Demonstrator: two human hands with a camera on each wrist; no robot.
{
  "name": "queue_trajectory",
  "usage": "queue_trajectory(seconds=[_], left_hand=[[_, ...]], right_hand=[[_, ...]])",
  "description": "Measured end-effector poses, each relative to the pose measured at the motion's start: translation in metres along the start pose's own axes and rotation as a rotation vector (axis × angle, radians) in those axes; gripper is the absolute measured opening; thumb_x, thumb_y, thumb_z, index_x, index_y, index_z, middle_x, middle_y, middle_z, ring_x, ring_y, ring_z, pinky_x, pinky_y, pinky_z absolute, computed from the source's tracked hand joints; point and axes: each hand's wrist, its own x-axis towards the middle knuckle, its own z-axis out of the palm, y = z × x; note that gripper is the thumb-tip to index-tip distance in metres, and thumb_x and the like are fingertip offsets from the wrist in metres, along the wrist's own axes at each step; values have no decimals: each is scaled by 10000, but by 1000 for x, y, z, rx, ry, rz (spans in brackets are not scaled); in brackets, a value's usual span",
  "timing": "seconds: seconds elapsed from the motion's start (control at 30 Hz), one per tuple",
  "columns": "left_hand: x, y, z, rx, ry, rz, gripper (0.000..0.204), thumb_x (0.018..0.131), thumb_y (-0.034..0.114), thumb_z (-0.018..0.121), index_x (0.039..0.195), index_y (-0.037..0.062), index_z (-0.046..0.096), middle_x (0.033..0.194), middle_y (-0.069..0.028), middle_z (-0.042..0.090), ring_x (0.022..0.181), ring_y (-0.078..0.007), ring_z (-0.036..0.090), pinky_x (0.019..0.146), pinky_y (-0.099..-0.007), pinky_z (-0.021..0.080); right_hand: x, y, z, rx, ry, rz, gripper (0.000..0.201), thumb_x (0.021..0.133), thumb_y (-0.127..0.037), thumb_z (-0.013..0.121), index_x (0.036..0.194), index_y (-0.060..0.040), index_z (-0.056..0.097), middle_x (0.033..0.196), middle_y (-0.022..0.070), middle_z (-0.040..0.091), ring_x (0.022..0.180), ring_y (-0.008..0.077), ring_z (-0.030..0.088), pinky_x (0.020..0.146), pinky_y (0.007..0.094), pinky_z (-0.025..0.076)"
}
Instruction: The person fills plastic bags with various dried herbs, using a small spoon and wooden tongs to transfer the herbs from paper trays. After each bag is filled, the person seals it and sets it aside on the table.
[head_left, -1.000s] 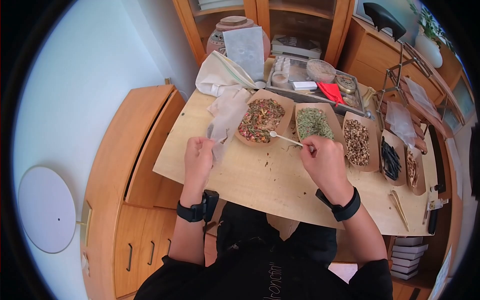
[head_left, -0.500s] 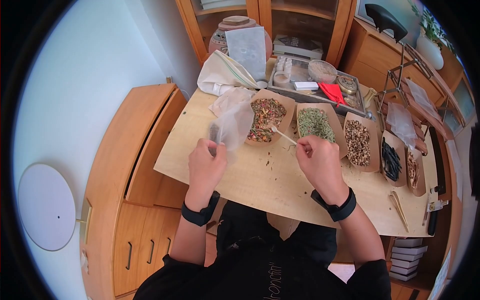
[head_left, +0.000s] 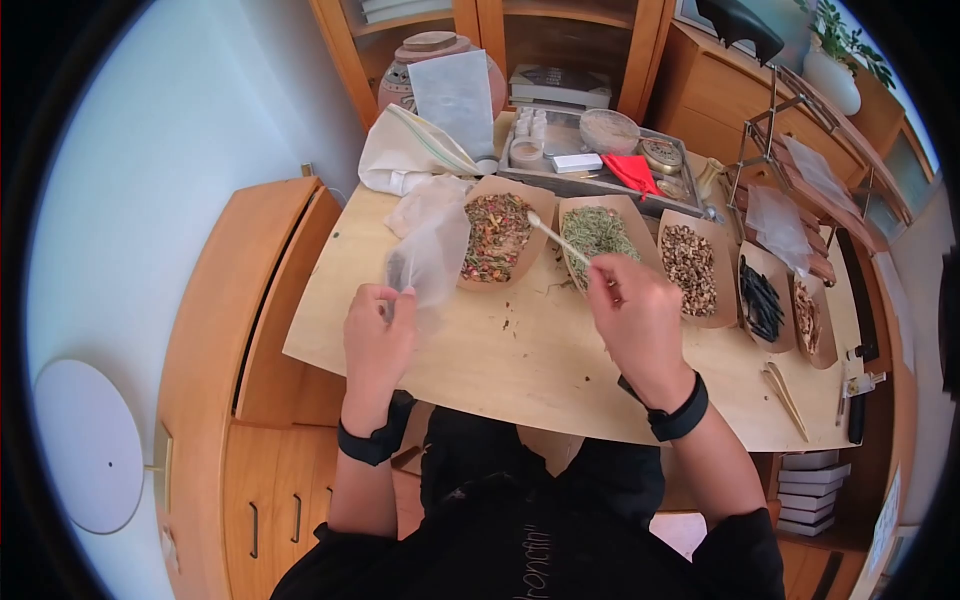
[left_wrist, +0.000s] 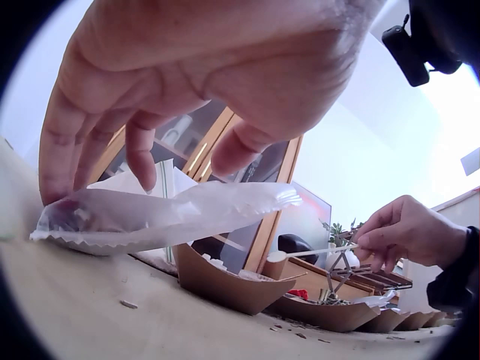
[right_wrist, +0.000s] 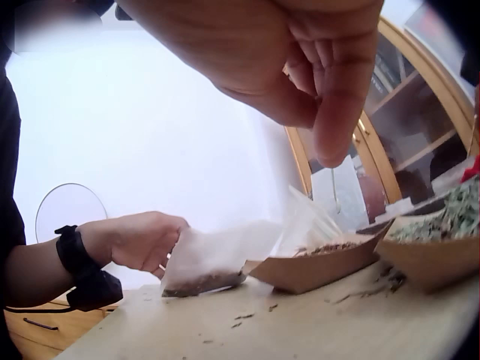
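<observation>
My left hand (head_left: 380, 335) holds a translucent pouch (head_left: 437, 262) with a zigzag-cut edge above the near left of the table. Dark dried bits lie in the bottom of the pouch, which shows from the side in the right wrist view. Between thumb and fingers, my right hand (head_left: 645, 315) pinches the handle of a small pale spoon (head_left: 555, 237). Its bowl overlaps the right edge of the paper tray of mixed dried petals and herbs (head_left: 495, 245). Beside that stands a tray of chopped green herb (head_left: 600, 235), close behind the right hand.
Farther right stand paper trays of brown chopped pieces (head_left: 688, 262), black sticks (head_left: 762, 305) and tan strips (head_left: 805, 315). Tweezers (head_left: 785, 400) lie near the front edge. A grey tray (head_left: 560, 180) with jars and a red pouch sits behind. Crumbs dot the tabletop (head_left: 470, 360).
The left hand has turned, and the pouch now spreads up and rightward toward the petal tray. The spoon has risen and tilted up, its bowl no longer at that tray's near edge. The head view shifted slightly.
</observation>
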Motion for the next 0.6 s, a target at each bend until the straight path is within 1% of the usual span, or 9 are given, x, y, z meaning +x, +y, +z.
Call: queue_trajectory(seconds=[0.07, 0.17, 0.23, 0.27, 0.33, 0.4, 0.43, 0.5, 0.6], left_hand=[[-2, 0, -2, -7, 5, 14, 267, 886, 243, 609, 897, -18, 553, 668, -135, 600, 483, -204, 566, 541, -340, 461], [0, -1, -4, -28, -55, -53, 278, 896, 258, 600, 909, -17, 558, 731, -145, 598, 598, -222, 587, 611, -348, 465], [2, -13, -1, 71, 59, 72, 296, 909, 274, 589, 947, -19, 568, 837, -170, 596, 773, -247, 593, 708, -358, 454], [1, -15, -1, 71, 54, 73, 296, 909, 274, 589, 947, -19, 568, 837, -170, 596, 773, -247, 593, 708, -358, 454], [-1, -8, -6, -67, 55, 19, 293, 929, 265, 565, 979, -23, 574, 938, -196, 593, 905, -278, 564, 805, -372, 434], [-1, -7, -9, -45, 86, 84, 279, 938, 248, 554, 985, -26, 575, 940, -189, 597, 871, -265, 571, 787, -363, 445], [-2, -6, -11, -18, 114, 152, 266, 947, 231, 544, 991, -29, 576, 942, -182, 600, 838, -252, 577, 769, -353, 456], [-6, 3, -13, -53, 119, 157, 256, 953, 219, 536, 993, -30, 578, 941, -167, 603, 819, -231, 583, 747, -339, 463], [-3, -1, -11, -95, 171, 210, 245, 960, 201, 529, 994, -36, 580, 937, -136, 611, 786, -186, 589, 701, -310, 470]], right_hand=[[4, -1, -12, -22, 72, 13, 81, 798, -2, 644, 875, 8, 619, 739, 163, 631, 603, 305, 628, 563, 365, 504], [9, -8, -22, 1, 214, -8, 90, 794, 5, 655, 880, 1, 630, 719, 145, 632, 592, 262, 640, 551, 329, 503], [10, -9, -27, -5, 192, -12, 79, 797, 5, 657, 874, -3, 639, 700, 128, 633, 595, 234, 650, 548, 305, 504], [11, -6, -27, -11, 145, -6, 74, 797, 3, 660, 868, -3, 640, 694, 121, 633, 591, 227, 649, 545, 296, 504], [12, -8, -30, -19, 98, -1, 69, 798, 2, 663, 862, -4, 641, 688, 114, 634, 586, 221, 649, 542, 288, 503], [14, -16, -34, 47, 221, 57, 66, 795, 3, 658, 859, -3, 642, 699, 126, 637, 587, 233, 649, 548, 295, 507], [13, -13, -33, 47, 217, 58, 66, 795, 3, 658, 859, -3, 642, 699, 126, 637, 587, 233, 649, 548, 295, 507], [12, -5, -30, -5, 68, 3, 69, 789, 11, 647, 857, -3, 641, 706, 142, 638, 592, 244, 651, 555, 305, 510], [11, -12, -30, 61, 176, 65, 70, 775, 20, 643, 840, -2, 634, 719, 159, 633, 581, 269, 639, 551, 327, 505]])
